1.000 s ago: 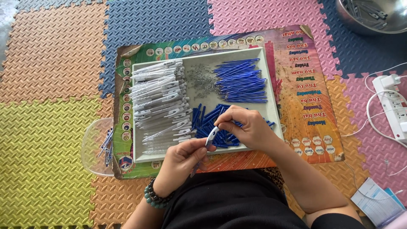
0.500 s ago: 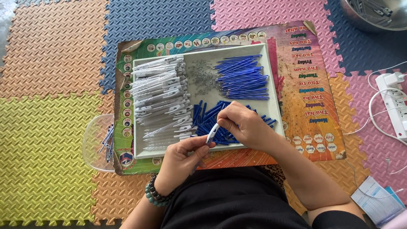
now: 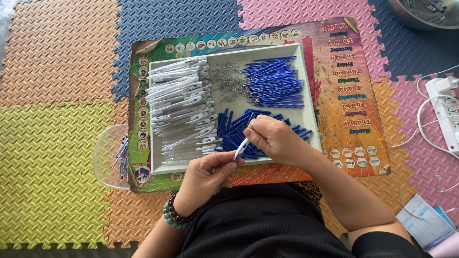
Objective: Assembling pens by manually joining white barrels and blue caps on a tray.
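Tray: shallow, pale, rectangular; laid on a printed cardboard sheet over foam floor mats.
Tray, left part: stack of clear pen barrels with white clips, lying roughly crosswise.
Tray, upper middle: loose scatter of small metal springs.
Tray, upper right: bundle of blue refills, lying parallel.
Tray, lower middle: heap of short blue pen parts, partly hidden by the right hand.
Clear plastic dish: just beside the tray's left edge, partly under the cardboard sheet; a few finished pens inside.
Metal bowl: top right corner, cut off by the frame; contents too unclear to tell.
Pen in assembly: white-and-clear piece held between both hands, over the tray's near edge.
Left hand: fingers curled narrowly, pinching the pen's lower end; beaded bracelet at the wrist.
Right hand: fingertips closed on the pen's upper end, above the blue parts.
Power strip: white, at the right edge, with white cables looping beside it.
Paper packet: lower right, on the mat.
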